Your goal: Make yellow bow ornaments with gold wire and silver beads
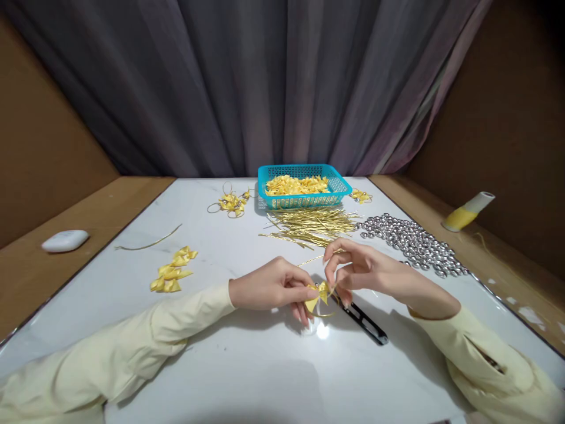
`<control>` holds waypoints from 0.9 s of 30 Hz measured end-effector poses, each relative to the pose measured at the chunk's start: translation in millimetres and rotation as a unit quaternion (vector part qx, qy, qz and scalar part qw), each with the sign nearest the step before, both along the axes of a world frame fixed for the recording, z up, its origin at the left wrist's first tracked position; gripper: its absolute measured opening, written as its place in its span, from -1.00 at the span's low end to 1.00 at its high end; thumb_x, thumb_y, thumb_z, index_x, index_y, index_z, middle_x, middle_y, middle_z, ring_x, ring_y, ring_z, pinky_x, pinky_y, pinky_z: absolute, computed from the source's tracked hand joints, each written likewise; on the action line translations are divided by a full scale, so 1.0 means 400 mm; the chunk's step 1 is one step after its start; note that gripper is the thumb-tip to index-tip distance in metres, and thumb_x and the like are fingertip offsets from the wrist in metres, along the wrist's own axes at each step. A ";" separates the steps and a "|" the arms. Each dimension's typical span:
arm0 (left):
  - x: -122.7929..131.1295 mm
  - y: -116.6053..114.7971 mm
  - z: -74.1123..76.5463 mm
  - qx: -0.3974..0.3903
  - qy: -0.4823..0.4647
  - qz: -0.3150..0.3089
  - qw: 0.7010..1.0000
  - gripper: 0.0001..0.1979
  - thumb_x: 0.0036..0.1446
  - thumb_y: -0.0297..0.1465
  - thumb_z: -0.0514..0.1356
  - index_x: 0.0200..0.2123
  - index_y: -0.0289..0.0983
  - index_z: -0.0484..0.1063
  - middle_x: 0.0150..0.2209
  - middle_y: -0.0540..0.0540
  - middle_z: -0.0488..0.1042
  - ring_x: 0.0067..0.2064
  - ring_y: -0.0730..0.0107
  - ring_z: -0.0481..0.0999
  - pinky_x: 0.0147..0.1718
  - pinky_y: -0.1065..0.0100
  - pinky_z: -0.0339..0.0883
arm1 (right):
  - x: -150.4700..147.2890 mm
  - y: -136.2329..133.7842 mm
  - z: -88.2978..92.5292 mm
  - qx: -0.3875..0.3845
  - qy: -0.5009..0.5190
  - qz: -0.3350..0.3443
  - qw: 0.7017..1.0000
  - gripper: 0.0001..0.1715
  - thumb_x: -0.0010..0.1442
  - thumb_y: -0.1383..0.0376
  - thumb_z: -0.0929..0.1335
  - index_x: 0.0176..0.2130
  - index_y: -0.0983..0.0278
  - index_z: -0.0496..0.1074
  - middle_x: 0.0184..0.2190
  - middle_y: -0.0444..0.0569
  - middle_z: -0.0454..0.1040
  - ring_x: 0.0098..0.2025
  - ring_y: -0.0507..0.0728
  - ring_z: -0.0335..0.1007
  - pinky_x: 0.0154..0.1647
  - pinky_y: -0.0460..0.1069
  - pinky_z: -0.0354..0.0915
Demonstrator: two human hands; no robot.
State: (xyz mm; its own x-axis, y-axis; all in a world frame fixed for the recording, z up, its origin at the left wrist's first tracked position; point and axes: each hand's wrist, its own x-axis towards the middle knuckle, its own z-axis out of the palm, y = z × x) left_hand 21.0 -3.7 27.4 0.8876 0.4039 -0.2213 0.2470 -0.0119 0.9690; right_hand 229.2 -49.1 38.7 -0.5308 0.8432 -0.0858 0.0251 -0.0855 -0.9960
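Note:
A yellow ribbon bow with a small shiny bead at its middle is pinched between the thumb and fingers of my left hand. Gold cord curves out from under the bow, and another length sticks up behind it. Close against the bow on the right, my right hand has its thumb and fingers bent together at the cord's end; the exact grip is partly hidden. Below that hand a black slotted tool, perhaps a cutter, lies on the white table.
A blue basket of yellow bows stands at the back. Before it lie gold cord pieces, with silver beads to the right. Several loose bows lie left, beaded bows farther back. A yellow thread spool sits right.

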 end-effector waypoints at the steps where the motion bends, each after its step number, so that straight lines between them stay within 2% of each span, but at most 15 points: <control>1: 0.000 0.000 0.000 0.001 0.001 0.000 1.000 -0.77 0.10 -0.30 0.14 -0.45 -0.37 0.41 -0.51 -0.10 0.55 -0.49 0.43 0.55 -0.46 0.46 0.43 | 0.003 0.002 0.001 0.000 -0.011 0.017 1.000 -0.77 0.01 0.41 0.31 -0.27 0.25 0.23 -0.37 -0.11 0.35 -0.56 -0.04 0.31 -0.54 -0.09 0.26; 5: 0.000 0.001 -0.003 0.002 0.004 -0.003 1.000 -0.77 0.11 -0.31 0.14 -0.45 -0.37 0.41 -0.52 -0.10 0.55 -0.48 0.43 0.55 -0.45 0.45 0.43 | 0.009 0.005 -0.002 0.028 -0.079 0.058 0.995 -0.83 -0.01 0.43 0.33 -0.32 0.29 0.30 -0.40 -0.12 0.33 -0.51 -0.06 0.24 -0.57 -0.16 0.15; 10: -0.003 0.001 -0.005 0.000 0.011 -0.007 1.000 -0.77 0.11 -0.31 0.13 -0.45 -0.37 0.40 -0.52 -0.10 0.54 -0.49 0.44 0.55 -0.47 0.48 0.42 | 0.006 -0.006 -0.016 0.085 -0.157 0.067 0.982 -0.90 0.07 0.40 0.30 -0.31 0.28 0.28 -0.51 -0.13 0.39 -0.53 -0.03 0.23 -0.54 -0.14 0.16; 13: -0.004 0.001 -0.005 0.005 0.018 -0.011 1.000 -0.76 0.11 -0.31 0.13 -0.45 -0.38 0.40 -0.51 -0.12 0.54 -0.49 0.44 0.55 -0.47 0.47 0.43 | 0.004 -0.014 -0.017 0.124 -0.231 0.070 0.962 -0.96 0.11 0.36 0.28 -0.34 0.28 0.32 -0.57 -0.12 0.44 -0.61 -0.04 0.18 -0.61 -0.14 0.11; 17: -0.004 0.000 -0.005 0.012 0.022 -0.014 1.000 -0.76 0.11 -0.31 0.13 -0.46 -0.39 0.39 -0.50 -0.15 0.55 -0.50 0.43 0.55 -0.46 0.46 0.44 | -0.004 -0.025 -0.006 0.223 -0.303 0.053 0.925 -0.87 0.07 0.44 0.27 -0.42 0.29 0.40 -0.59 -0.12 0.45 -0.61 -0.03 0.19 -0.60 -0.15 0.11; 23: -0.005 0.002 -0.007 0.017 0.034 -0.014 0.999 -0.77 0.12 -0.33 0.12 -0.47 -0.39 0.39 -0.50 -0.16 0.55 -0.49 0.42 0.55 -0.46 0.44 0.44 | -0.021 -0.035 -0.014 0.362 -0.307 -0.005 0.880 -0.71 0.02 0.56 0.21 -0.41 0.29 0.44 -0.55 -0.09 0.43 -0.53 0.00 0.23 -0.50 -0.13 0.13; 27: -0.006 0.002 -0.009 0.010 0.028 -0.019 0.999 -0.78 0.10 -0.31 0.14 -0.45 -0.38 0.40 -0.53 -0.12 0.55 -0.49 0.41 0.55 -0.47 0.46 0.43 | -0.029 -0.025 -0.037 0.392 -0.287 -0.036 0.873 -0.68 0.01 0.59 0.19 -0.40 0.28 0.42 -0.51 -0.08 0.43 -0.51 0.00 0.24 -0.47 -0.13 0.13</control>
